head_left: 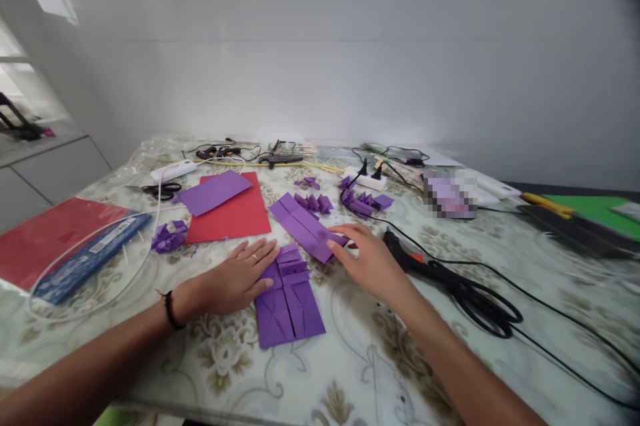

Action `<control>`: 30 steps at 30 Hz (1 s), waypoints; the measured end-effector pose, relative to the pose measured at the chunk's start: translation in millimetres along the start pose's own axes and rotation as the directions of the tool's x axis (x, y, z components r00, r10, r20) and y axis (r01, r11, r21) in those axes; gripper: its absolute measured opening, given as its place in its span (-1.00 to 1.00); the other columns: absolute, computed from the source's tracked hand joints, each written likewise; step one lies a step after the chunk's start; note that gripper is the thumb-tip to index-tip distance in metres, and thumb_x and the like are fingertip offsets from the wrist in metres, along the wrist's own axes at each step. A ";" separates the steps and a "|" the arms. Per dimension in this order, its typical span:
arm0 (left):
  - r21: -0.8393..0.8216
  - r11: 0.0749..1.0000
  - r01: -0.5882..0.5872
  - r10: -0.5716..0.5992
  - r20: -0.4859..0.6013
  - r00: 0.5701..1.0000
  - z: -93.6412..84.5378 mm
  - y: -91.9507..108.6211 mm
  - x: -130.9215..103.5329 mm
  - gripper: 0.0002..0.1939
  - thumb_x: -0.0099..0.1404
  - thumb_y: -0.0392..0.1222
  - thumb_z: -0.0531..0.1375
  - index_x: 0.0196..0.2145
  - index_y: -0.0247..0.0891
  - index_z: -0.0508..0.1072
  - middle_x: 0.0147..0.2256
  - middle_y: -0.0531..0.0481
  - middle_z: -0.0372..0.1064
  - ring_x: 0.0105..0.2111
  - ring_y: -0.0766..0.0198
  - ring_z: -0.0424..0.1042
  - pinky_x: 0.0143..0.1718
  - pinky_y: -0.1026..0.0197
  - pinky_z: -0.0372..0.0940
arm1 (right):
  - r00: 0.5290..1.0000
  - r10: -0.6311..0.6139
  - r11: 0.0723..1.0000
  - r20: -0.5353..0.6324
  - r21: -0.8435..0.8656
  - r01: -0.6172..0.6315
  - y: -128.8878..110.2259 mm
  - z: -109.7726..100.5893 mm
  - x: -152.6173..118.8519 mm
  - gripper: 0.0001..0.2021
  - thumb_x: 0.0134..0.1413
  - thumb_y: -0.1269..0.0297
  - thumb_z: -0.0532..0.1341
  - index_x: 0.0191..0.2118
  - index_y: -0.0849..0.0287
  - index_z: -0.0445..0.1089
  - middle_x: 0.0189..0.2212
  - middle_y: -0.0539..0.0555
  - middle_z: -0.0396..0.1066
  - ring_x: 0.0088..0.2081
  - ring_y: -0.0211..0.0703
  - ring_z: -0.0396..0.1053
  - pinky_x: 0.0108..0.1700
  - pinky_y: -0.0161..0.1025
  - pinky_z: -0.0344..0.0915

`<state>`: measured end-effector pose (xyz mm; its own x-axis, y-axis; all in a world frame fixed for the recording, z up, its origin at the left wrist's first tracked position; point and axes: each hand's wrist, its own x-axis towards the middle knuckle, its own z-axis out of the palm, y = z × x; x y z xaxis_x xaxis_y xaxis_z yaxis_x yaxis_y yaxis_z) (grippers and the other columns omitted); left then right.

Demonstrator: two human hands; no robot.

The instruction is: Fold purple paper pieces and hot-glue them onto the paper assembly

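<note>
My left hand [240, 276] lies flat with its fingers stretched out, fingertips on the left edge of a folded purple paper [305, 309]. That paper has pleats across its top and a slit down the middle. To the right, my right hand [370, 259] has thumb and index finger closed at the right corner of a creased purple paper strip [300, 223]. The strip lies at a slant just beyond the folded piece. Pleated purple pieces [315, 203] rest behind it, with another pleated one [363, 201] farther right.
Red paper [245, 213] with a purple sheet [217, 193], crumpled purple paper [169, 237] and scissors [167, 190] lie left. A black glue gun [400, 249] and its coiled cord [485, 303] are close to my right forearm. A power strip [367, 179] sits behind.
</note>
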<state>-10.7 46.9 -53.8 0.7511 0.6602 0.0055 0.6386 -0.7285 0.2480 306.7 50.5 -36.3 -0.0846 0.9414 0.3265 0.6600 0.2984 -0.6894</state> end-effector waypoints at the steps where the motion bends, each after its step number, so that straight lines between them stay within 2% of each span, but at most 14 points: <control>1: -0.007 1.000 -0.008 0.008 0.000 1.000 -0.2 -0.3 -0.2 -0.37 0.67 0.04 -0.08 0.56 -0.18 -0.05 0.54 -0.28 -0.11 0.55 -0.06 -0.14 0.51 -0.28 -0.14 | 1.000 0.013 1.000 0.015 0.022 -0.013 2.2 2.8 0.4 -0.68 0.24 0.14 0.27 0.00 0.17 0.59 0.03 0.29 0.55 0.02 0.15 0.51 0.17 0.17 0.41; 4: -0.040 0.999 -0.015 0.015 -0.013 1.000 -3.2 0.3 0.0 -0.38 0.66 0.06 -0.07 0.54 -0.19 0.03 0.52 -0.29 -0.05 0.54 -0.09 -0.10 0.51 -0.30 -0.12 | 0.998 0.041 0.993 0.048 0.109 -0.046 5.4 10.2 1.8 -0.73 0.19 0.15 0.30 -0.07 0.13 0.62 -0.04 0.20 0.60 -0.16 0.00 0.57 -0.04 -0.03 0.52; 6: -0.080 0.997 0.005 -0.007 -0.025 1.000 -7.1 2.9 1.1 -0.39 0.66 0.08 -0.08 0.51 -0.21 0.10 0.51 -0.32 0.01 0.53 -0.11 -0.04 0.49 -0.32 -0.08 | 0.998 0.048 0.984 0.049 0.172 -0.056 5.2 12.9 2.7 -0.75 0.13 0.17 0.33 -0.12 0.14 0.63 -0.09 0.19 0.61 -0.19 -0.03 0.58 -0.08 -0.08 0.53; 9: -0.268 0.961 0.068 -0.098 -0.101 0.990 -15.3 9.4 3.7 -0.39 0.62 0.12 -0.02 0.44 -0.26 0.23 0.44 -0.37 0.17 0.47 -0.16 0.12 0.46 -0.35 0.00 | 0.998 0.056 0.964 0.003 0.259 -0.055 0.8 11.1 3.2 -0.74 0.11 0.16 0.33 -0.13 0.17 0.62 -0.08 0.20 0.60 -0.13 0.00 0.57 -0.01 -0.05 0.51; 12: -0.428 0.897 0.113 -0.215 -0.200 0.956 -24.6 15.9 6.3 -0.42 0.59 0.14 0.05 0.36 -0.28 0.26 0.36 -0.40 0.29 0.38 -0.18 0.27 0.39 -0.38 0.13 | 0.995 0.058 0.944 -0.081 0.327 -0.028 -7.4 3.5 1.4 -0.74 0.20 0.11 0.30 -0.10 0.14 0.58 -0.03 0.19 0.55 0.01 0.03 0.51 0.10 -0.02 0.45; 15: -0.516 0.850 0.104 -0.290 -0.292 0.911 -33.0 21.7 8.9 -0.51 0.60 0.14 0.05 0.26 -0.25 0.25 0.28 -0.38 0.37 0.30 -0.07 0.38 0.33 -0.24 0.28 | 0.988 0.058 0.907 -0.144 0.422 0.008 -17.1 -3.1 -3.1 -0.78 0.24 0.11 0.31 -0.10 0.10 0.54 -0.03 0.14 0.51 0.04 0.01 0.47 0.12 -0.06 0.40; 17: -0.686 0.727 0.026 -0.343 -0.330 0.879 -37.2 26.6 11.2 -0.59 0.58 0.11 0.11 0.18 -0.23 0.27 0.21 -0.32 0.44 0.25 0.01 0.45 0.30 -0.12 0.35 | 0.988 0.069 0.852 -0.140 0.523 0.014 -24.1 -3.2 -7.5 -0.81 0.22 0.14 0.36 -0.12 0.08 0.52 -0.07 0.10 0.48 -0.01 -0.03 0.46 0.07 -0.12 0.39; 19: -0.850 0.519 -0.089 -0.395 -0.331 0.857 -39.5 32.4 13.7 -0.61 0.53 0.06 0.21 0.14 -0.21 0.29 0.15 -0.26 0.49 0.18 0.03 0.51 0.23 -0.07 0.40 | 0.994 0.071 0.789 -0.081 0.614 -0.006 -31.7 0.6 -12.8 -0.83 0.20 0.17 0.39 -0.15 0.07 0.51 -0.11 0.06 0.45 -0.08 -0.08 0.44 -0.03 -0.19 0.38; 20: -0.895 0.424 -0.136 -0.413 -0.325 0.851 -39.8 35.2 14.8 -0.60 0.51 0.05 0.24 0.14 -0.21 0.31 0.13 -0.24 0.51 0.14 0.04 0.53 0.19 -0.06 0.43 | 0.998 0.059 0.767 -0.037 0.642 -0.022 -35.9 3.5 -15.6 -0.84 0.20 0.18 0.40 -0.16 0.07 0.50 -0.13 0.05 0.44 -0.11 -0.11 0.43 -0.08 -0.22 0.38; 22: -0.928 0.329 -0.174 -0.432 -0.312 0.846 -38.9 39.7 15.8 -0.64 0.50 0.06 0.25 0.06 -0.23 0.39 0.04 -0.17 0.53 0.02 0.07 0.55 0.06 0.01 0.47 | 0.998 0.020 0.742 0.053 0.668 -0.050 -44.7 10.1 -21.2 -0.85 0.21 0.19 0.40 -0.17 0.08 0.49 -0.14 0.05 0.41 -0.16 -0.14 0.41 -0.15 -0.25 0.37; 24: -0.935 0.319 -0.154 -0.450 -0.292 0.844 -37.1 42.6 14.7 -0.66 0.52 0.10 0.21 -0.12 -0.28 0.46 -0.15 -0.10 0.54 -0.16 0.15 0.53 -0.07 0.09 0.46 | 0.994 -0.024 0.756 0.107 0.653 -0.052 -53.5 15.8 -26.5 -0.86 0.24 0.19 0.38 -0.15 0.08 0.49 -0.12 0.06 0.41 -0.15 -0.13 0.41 -0.16 -0.25 0.39; 26: -0.935 0.335 -0.117 -0.458 -0.270 0.847 -36.6 45.6 11.5 -0.58 0.53 0.13 0.18 -0.31 -0.30 0.45 -0.33 -0.02 0.48 -0.32 0.23 0.45 -0.18 0.15 0.40 | 0.992 -0.068 0.802 0.107 0.598 -0.010 -61.4 19.2 -31.3 -0.86 0.30 0.18 0.32 -0.09 0.06 0.51 -0.04 0.10 0.41 -0.06 -0.09 0.43 -0.10 -0.21 0.42; 28: -0.931 0.352 -0.099 -0.440 -0.258 0.860 -39.2 50.7 7.3 -0.53 0.54 0.14 0.15 -0.39 -0.28 0.40 -0.40 0.04 0.41 -0.39 0.28 0.36 -0.25 0.19 0.35 | 0.990 -0.106 0.850 0.089 0.525 0.044 -67.8 20.4 -35.4 -0.81 0.36 0.16 0.28 0.00 0.03 0.51 0.08 0.14 0.40 0.07 -0.03 0.43 0.01 -0.15 0.45; 30: -0.910 0.409 -0.065 -0.409 -0.247 0.879 -44.6 58.2 3.6 -0.52 0.56 0.13 0.10 -0.42 -0.26 0.36 -0.41 0.06 0.39 -0.40 0.29 0.32 -0.28 0.22 0.32 | 0.989 -0.121 0.880 0.083 0.470 0.068 -72.4 20.5 -38.6 -0.73 0.35 0.15 0.28 0.10 0.01 0.47 0.17 0.15 0.39 0.13 0.00 0.43 0.10 -0.08 0.45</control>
<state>21.7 15.0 3.9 0.3575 0.9230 0.1424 0.0596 -0.1747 0.9828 246.9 -4.3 -12.3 -0.2257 0.9081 0.3528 0.2244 0.4009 -0.8882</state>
